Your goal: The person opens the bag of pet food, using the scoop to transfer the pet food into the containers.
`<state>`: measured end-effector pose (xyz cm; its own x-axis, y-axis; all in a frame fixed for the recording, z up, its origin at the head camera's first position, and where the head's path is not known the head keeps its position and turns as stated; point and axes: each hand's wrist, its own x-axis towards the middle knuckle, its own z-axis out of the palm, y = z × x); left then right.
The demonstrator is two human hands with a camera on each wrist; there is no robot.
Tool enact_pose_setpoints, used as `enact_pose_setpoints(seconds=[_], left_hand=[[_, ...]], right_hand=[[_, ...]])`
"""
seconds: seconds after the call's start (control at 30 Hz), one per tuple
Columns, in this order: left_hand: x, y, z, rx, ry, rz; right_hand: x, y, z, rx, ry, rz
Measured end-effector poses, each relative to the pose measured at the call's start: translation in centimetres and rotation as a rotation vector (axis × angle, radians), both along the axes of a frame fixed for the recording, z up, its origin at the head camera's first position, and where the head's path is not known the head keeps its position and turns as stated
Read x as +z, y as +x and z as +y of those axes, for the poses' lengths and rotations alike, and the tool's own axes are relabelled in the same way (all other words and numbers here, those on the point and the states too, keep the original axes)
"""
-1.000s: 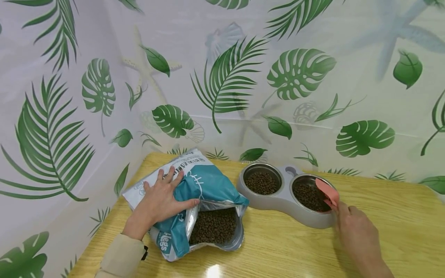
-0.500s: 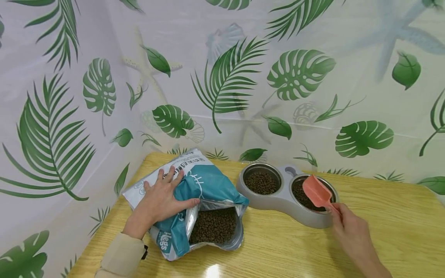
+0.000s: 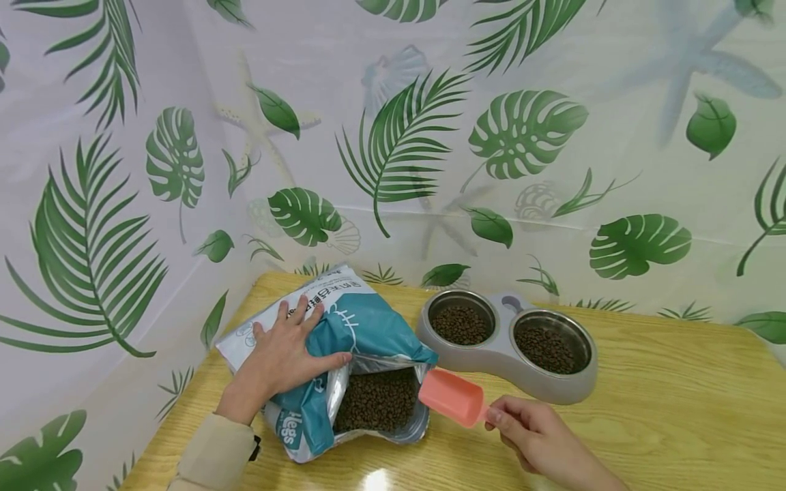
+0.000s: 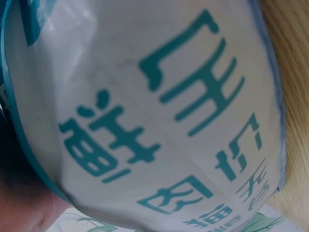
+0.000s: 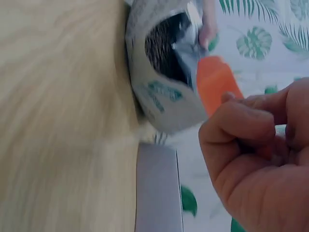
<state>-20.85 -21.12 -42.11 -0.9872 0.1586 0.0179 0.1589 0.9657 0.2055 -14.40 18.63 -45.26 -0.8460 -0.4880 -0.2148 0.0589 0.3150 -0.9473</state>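
My right hand (image 3: 534, 433) pinches the handle of a coral-pink scoop (image 3: 452, 397), whose bowl hangs beside the mouth of the pet food bag and appears to hold no food. In the right wrist view the fingers curl round the scoop (image 5: 216, 82). My left hand (image 3: 285, 351) lies on the teal and white pet food bag (image 3: 374, 320) with fingers spread and thumb along the edge of the opening. Brown kibble (image 3: 379, 402) shows inside the bag. Printed lettering on the bag (image 4: 130, 63) fills the left wrist view.
A grey double bowl stand (image 3: 491, 358) stands right of the bag, with brown kibble in both metal bowls. Behind the wooden table (image 3: 681, 402) hangs a leaf-patterned cloth (image 3: 552, 41), which also covers the left side.
The scoop was over the right bowl. My right hand has carried it left and toward me, to the mouth of the bag. My left hand and the bag have stayed put.
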Motion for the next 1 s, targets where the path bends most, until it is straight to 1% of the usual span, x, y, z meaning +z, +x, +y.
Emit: enact_pose_setpoints(seconds=[0.03, 0.1, 0.2, 0.27, 0.33, 0.47, 0.6, 0.7, 0.8, 0.87, 1.0], left_hand=[[0.0, 0.0, 0.0, 0.003, 0.001, -0.004], [-0.1, 0.0, -0.1, 0.005, 0.003, -0.006], [-0.2, 0.0, -0.1, 0.009, 0.008, -0.009], [-0.2, 0.0, -0.1, 0.011, 0.013, -0.009], [-0.2, 0.0, -0.1, 0.013, 0.017, -0.010], [-0.1, 0.1, -0.1, 0.010, 0.013, -0.008], [-0.1, 0.0, 0.0, 0.003, 0.006, 0.002], [0.0, -0.1, 0.0, 0.001, 0.005, 0.009], [0.0, -0.1, 0.1, -0.001, 0.003, 0.009], [0.1, 0.0, 0.0, -0.001, 0.004, 0.005], [0.0, 0.0, -0.1, 0.001, 0.001, 0.003]], right_hand=[[0.0, 0.1, -0.8, -0.010, 0.047, -0.005], [-0.1, 0.3, -2.3, -0.023, 0.127, 0.013], [-0.4, 0.4, -4.1, -0.022, 0.211, 0.074], [-0.7, 0.4, -5.0, -0.009, 0.230, 0.108], [-0.9, 0.3, -5.8, -0.002, 0.244, 0.123], [-1.4, 0.2, -6.8, -0.002, 0.249, 0.104], [-1.7, 0.1, -7.4, -0.023, 0.245, 0.088], [-1.9, 0.0, -7.9, -0.037, 0.234, 0.080], [-2.1, 0.0, -8.3, -0.028, 0.187, 0.033], [-2.3, 0.1, -8.5, -0.006, 0.114, -0.043], [-2.7, 0.3, -9.0, 0.031, -0.067, -0.208]])
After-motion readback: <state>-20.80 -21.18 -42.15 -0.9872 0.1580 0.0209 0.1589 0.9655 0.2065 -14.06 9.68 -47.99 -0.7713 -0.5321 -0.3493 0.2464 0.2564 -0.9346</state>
